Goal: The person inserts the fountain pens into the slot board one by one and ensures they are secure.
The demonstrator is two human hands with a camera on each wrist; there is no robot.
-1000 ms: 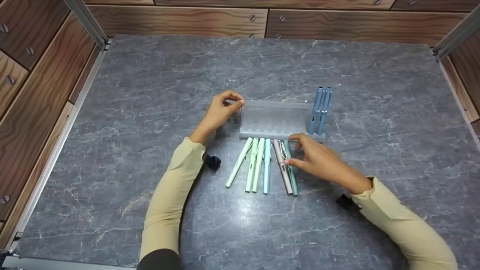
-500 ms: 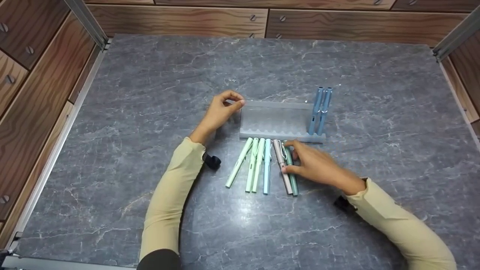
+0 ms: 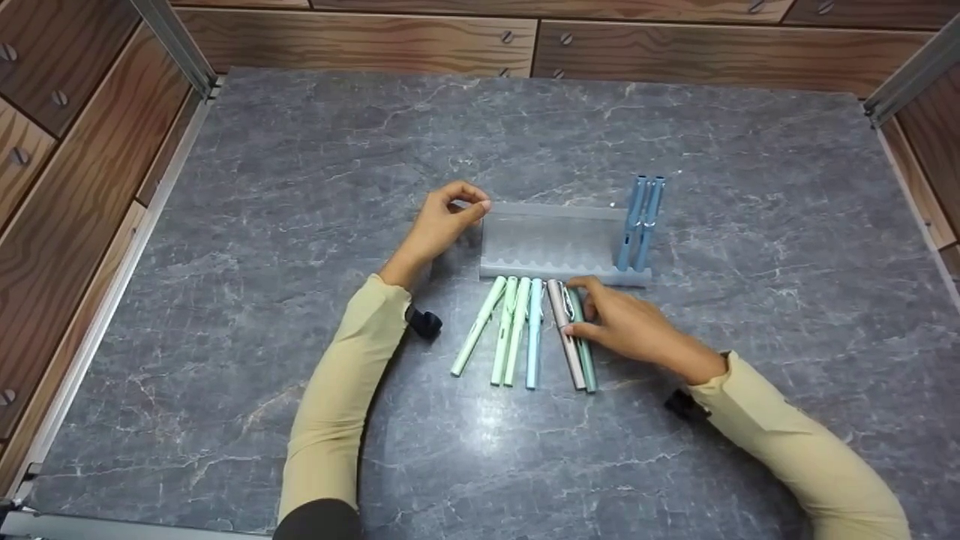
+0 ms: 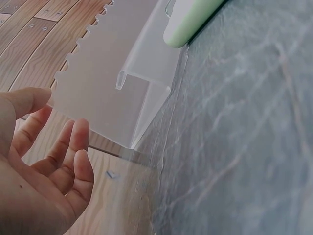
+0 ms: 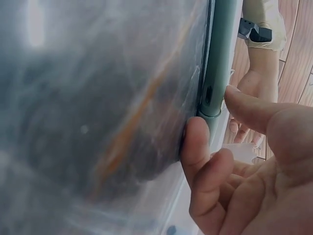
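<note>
My left hand [image 3: 448,219] pinches the upper left corner of a translucent pen stand [image 3: 551,232] between thumb and forefinger. In the left wrist view the other fingers curl loosely beside the stand's panel [image 4: 102,78]. My right hand [image 3: 626,319] is over the pens at the right of the row, thumb and fingers to either side of a dark green pen [image 3: 586,360]; this pen [image 5: 218,54] lies between them in the right wrist view. The thumb tip overlaps a grey-brown pen [image 3: 562,315] right beside it.
Two blue pens [image 3: 641,225] stand in the stand's right-end slots. Left of the grey-brown pen lie a light blue pen [image 3: 534,337] and three light green pens [image 3: 478,326]. Wood-patterned panels [image 3: 360,41] border the grey marbled tabletop [image 3: 225,262].
My right hand has come slightly down and left, its fingers closing in around the dark green pen. The left hand stays at the stand's corner.
</note>
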